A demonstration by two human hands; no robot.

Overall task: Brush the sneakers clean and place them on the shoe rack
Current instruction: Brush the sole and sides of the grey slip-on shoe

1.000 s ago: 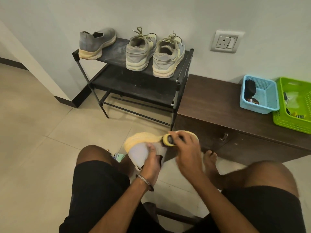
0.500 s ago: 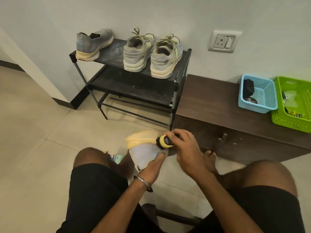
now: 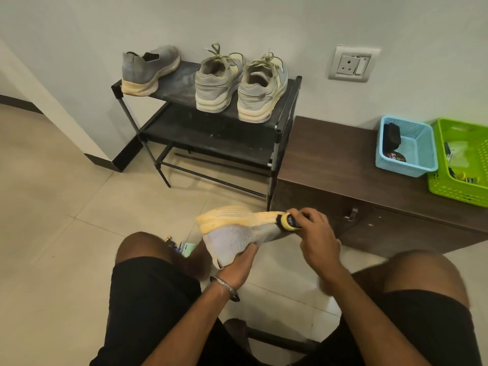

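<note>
Here the left hand [image 3: 239, 262] grips a pale knit sneaker [image 3: 232, 235] at its heel end, fingers curled round the upper, and holds it on its side between the knees with the yellow sole turned away. That tilt seems chosen to offer the toe and sole edge to the right hand [image 3: 318, 237], whose fingers are closed round a small yellow-bodied brush [image 3: 286, 222] with its dark bristles touching the shoe near the toe. Judging by this, scrubbing is under way and the shoe is not yet ready for shelving.

On the top shelf of the black shoe rack [image 3: 286, 107] stand three sneakers: its likely mate, a single grey one [image 3: 149, 70] at the left, and a laced pair [image 3: 241, 83] at the right, heels outward (the gap between them looks wide enough for the fourth).

On the brown cabinet's tabletop [image 3: 330, 154] sits a blue basket [image 3: 422, 165] holding a dark block-like item and a round tin, and touching it a green basket [image 3: 472, 143] with small oddments too blurred to name.
</note>
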